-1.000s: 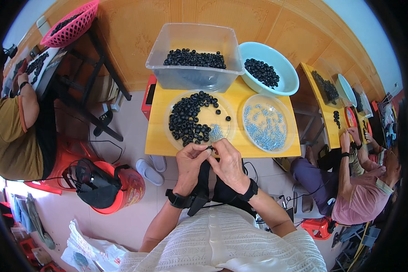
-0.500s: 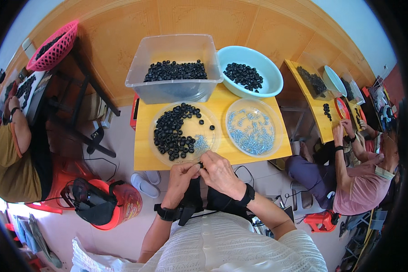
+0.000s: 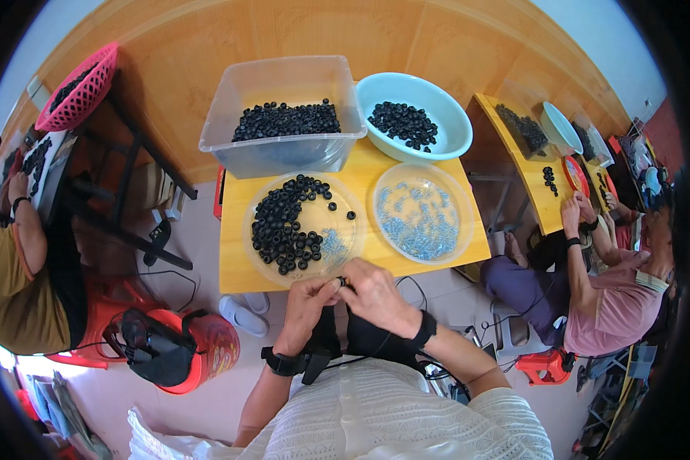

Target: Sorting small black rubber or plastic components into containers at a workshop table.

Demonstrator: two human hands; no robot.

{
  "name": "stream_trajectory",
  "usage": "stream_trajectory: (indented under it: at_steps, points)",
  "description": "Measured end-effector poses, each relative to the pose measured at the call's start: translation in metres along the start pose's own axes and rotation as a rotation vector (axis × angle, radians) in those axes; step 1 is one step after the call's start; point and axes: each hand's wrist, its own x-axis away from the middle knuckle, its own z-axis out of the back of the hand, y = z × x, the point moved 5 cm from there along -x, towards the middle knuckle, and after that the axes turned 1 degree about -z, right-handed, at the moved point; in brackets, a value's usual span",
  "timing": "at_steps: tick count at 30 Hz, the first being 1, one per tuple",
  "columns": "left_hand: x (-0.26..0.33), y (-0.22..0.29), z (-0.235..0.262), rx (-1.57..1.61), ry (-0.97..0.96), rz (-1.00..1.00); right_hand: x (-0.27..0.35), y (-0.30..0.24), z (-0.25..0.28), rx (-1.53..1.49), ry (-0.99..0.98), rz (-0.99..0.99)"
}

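A pink basket (image 3: 80, 88) sits far left, a red stool (image 3: 207, 349) below, a co-worker (image 3: 613, 299) right.

Wooden wall panelling (image 3: 207, 31), pale floor (image 3: 199, 222), small yellow tables (image 3: 234, 253).

No printed package, label, sign or screen shows clearly anywhere in this view. The nearest to packaging is a crumpled white plastic bag (image 3: 149, 441) on the floor toward the lower left edge of the picture, beside the person's left elbow, plain as far as can be told. Whether it carries any print cannot be made out.
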Motion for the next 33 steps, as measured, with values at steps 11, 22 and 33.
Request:
stream_trajectory:
  at_steps: [11, 22, 33]
  points:
    - [0.011, 0.006, 0.047, 0.097, 0.191, -0.044, -0.112, 0.061, 0.158, 0.292, 0.639, -0.021]
    - [0.003, 0.016, 0.054, 0.320, 0.216, -0.056, -0.022, -0.013, -0.011, -0.418, -0.331, -0.162]
    - [-0.026, 0.039, 0.069, 0.571, 0.189, -0.099, 0.025, -0.090, -0.052, -0.311, -0.294, 0.149]
